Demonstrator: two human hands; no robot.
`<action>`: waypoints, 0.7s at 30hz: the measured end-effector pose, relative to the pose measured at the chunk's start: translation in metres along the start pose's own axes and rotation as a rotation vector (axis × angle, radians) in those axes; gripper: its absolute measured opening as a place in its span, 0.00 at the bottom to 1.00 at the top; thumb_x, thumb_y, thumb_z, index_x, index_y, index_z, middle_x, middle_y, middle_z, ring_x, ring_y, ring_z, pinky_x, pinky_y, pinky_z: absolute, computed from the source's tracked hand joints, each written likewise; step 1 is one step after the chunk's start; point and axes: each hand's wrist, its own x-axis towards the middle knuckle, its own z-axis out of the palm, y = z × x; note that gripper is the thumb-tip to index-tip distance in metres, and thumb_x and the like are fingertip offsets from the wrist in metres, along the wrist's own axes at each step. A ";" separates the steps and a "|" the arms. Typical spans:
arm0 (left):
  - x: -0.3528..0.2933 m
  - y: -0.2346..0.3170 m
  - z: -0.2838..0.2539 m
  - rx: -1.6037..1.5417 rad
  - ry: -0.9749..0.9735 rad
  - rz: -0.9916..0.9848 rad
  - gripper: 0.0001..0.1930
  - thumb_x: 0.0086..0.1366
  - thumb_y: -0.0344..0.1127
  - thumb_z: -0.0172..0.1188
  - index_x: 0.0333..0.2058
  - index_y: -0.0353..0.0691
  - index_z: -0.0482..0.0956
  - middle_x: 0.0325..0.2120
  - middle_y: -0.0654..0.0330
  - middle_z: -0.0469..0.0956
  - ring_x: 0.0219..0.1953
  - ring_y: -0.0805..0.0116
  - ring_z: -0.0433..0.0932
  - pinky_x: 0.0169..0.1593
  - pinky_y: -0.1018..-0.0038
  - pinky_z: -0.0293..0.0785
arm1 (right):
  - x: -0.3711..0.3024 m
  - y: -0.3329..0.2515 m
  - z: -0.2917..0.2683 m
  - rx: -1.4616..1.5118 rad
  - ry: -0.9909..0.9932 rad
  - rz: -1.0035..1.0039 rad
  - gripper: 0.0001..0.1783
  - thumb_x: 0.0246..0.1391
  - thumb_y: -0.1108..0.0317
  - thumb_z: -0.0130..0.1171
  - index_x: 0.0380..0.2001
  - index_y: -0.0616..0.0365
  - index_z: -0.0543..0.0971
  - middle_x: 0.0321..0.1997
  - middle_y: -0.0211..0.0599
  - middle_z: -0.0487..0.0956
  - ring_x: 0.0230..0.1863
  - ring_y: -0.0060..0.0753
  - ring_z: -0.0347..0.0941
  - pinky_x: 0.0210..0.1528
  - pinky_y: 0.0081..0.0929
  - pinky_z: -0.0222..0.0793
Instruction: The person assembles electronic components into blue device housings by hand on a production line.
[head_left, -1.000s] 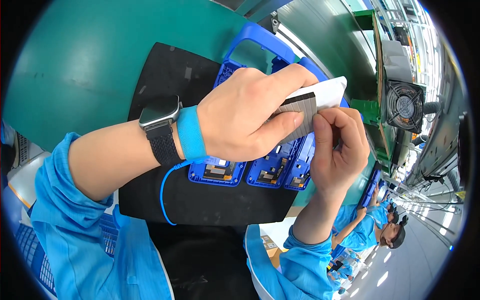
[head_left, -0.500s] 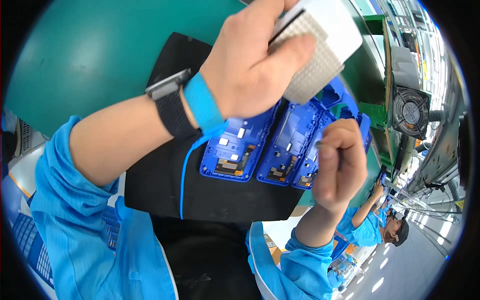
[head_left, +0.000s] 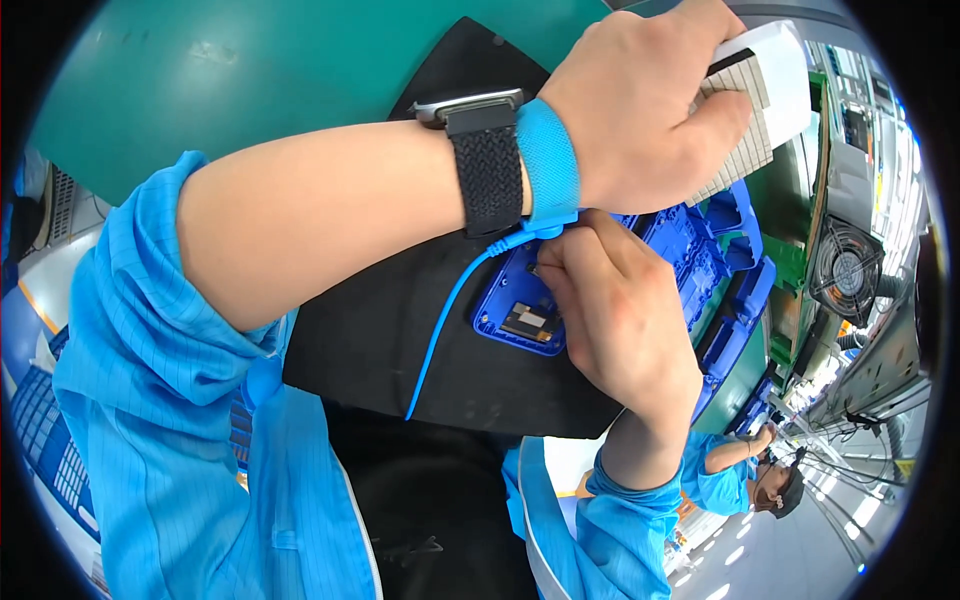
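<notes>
My left hand (head_left: 650, 115) grips a sheet of small beige square pads (head_left: 745, 150) with a white backing (head_left: 785, 85), thumb across the pads. Below it my right hand (head_left: 625, 310) is closed in a pinch, its fingertips over a shallow blue plastic housing (head_left: 488, 312) with a dark and silver part inside. Whatever sits between those fingertips is hidden. More blue housings (head_left: 690, 255) lie just right of the right hand, partly covered by both hands. The housing under the fingers rests on a black mat (head_left: 400, 330).
A blue wrist strap (head_left: 550, 160) with a trailing cord (head_left: 440, 335) is on my left wrist, beside a watch (head_left: 470, 108). The green table (head_left: 250, 70) extends far left. A fan (head_left: 848, 265) stands at right; a co-worker in blue (head_left: 722, 470) is at lower right.
My left hand with the pad sheet has shifted right. My right hand has moved left and down onto a blue housing. The view has swung, moving the mat and housings across it.
</notes>
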 end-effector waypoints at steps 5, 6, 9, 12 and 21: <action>0.001 -0.003 0.000 0.022 0.004 0.013 0.12 0.65 0.30 0.55 0.44 0.32 0.66 0.25 0.40 0.76 0.29 0.40 0.79 0.32 0.58 0.72 | 0.002 -0.002 -0.002 -0.023 -0.034 -0.004 0.10 0.46 0.83 0.63 0.32 0.64 0.74 0.32 0.45 0.73 0.33 0.52 0.74 0.34 0.40 0.71; 0.001 -0.004 -0.001 0.026 0.003 0.016 0.12 0.65 0.30 0.55 0.44 0.32 0.66 0.25 0.39 0.76 0.29 0.40 0.78 0.32 0.58 0.72 | 0.002 -0.002 -0.002 -0.024 -0.038 0.000 0.10 0.46 0.83 0.63 0.32 0.64 0.74 0.32 0.46 0.73 0.33 0.52 0.74 0.34 0.41 0.71; 0.000 -0.005 0.002 0.040 -0.002 0.029 0.12 0.65 0.30 0.55 0.44 0.31 0.66 0.25 0.38 0.76 0.28 0.38 0.78 0.32 0.56 0.71 | 0.002 -0.001 -0.002 -0.038 -0.034 -0.005 0.10 0.46 0.83 0.63 0.31 0.64 0.74 0.32 0.46 0.74 0.32 0.52 0.74 0.34 0.40 0.71; -0.002 -0.006 0.000 0.056 -0.007 0.045 0.12 0.65 0.30 0.54 0.43 0.31 0.65 0.24 0.37 0.76 0.28 0.37 0.77 0.31 0.54 0.71 | 0.001 -0.002 -0.001 -0.040 -0.021 0.002 0.10 0.46 0.82 0.64 0.31 0.64 0.74 0.32 0.46 0.74 0.32 0.52 0.74 0.33 0.39 0.71; 0.002 -0.010 0.003 0.085 -0.036 0.071 0.12 0.65 0.31 0.54 0.41 0.30 0.63 0.23 0.33 0.74 0.28 0.32 0.75 0.31 0.49 0.69 | -0.010 0.007 0.007 0.045 0.114 -0.059 0.10 0.45 0.82 0.65 0.30 0.64 0.74 0.31 0.43 0.74 0.30 0.47 0.73 0.32 0.36 0.70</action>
